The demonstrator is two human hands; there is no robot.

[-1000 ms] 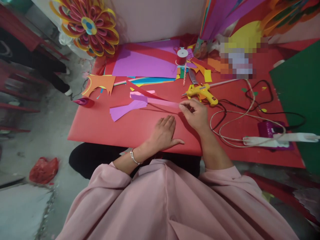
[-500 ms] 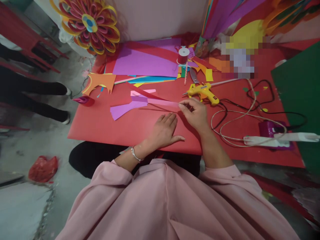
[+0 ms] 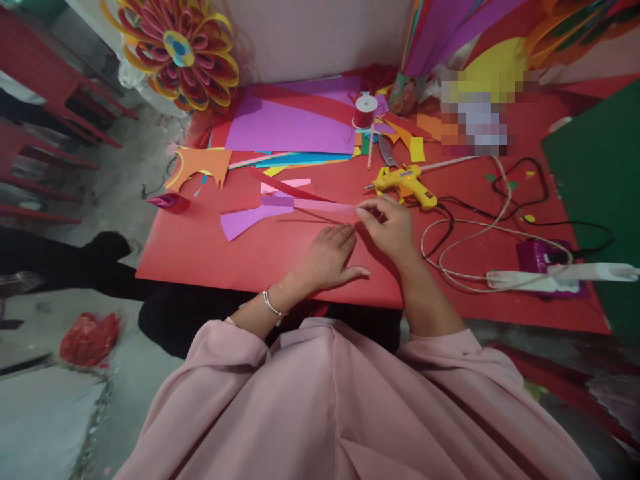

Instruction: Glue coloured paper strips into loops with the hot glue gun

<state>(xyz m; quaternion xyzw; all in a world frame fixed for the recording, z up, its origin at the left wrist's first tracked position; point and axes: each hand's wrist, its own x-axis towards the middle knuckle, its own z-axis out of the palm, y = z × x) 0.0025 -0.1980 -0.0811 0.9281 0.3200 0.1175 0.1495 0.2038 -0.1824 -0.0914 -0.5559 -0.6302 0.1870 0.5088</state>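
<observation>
My right hand pinches the near end of a long pink paper strip that stretches left across the red table. My left hand lies flat on the table with fingers stretched out, just below the strip and beside my right hand. A purple paper cutout lies at the strip's far end. A yellow glue gun rests just beyond my right hand.
Purple and coloured paper sheets are stacked at the back, with a red ribbon spool and scissors. Cables and a white power strip lie at the right. A paper flower stands back left. A green board borders the right.
My left hand has slid slightly forward toward the strip. A person's dark legs at the left have moved along the floor.
</observation>
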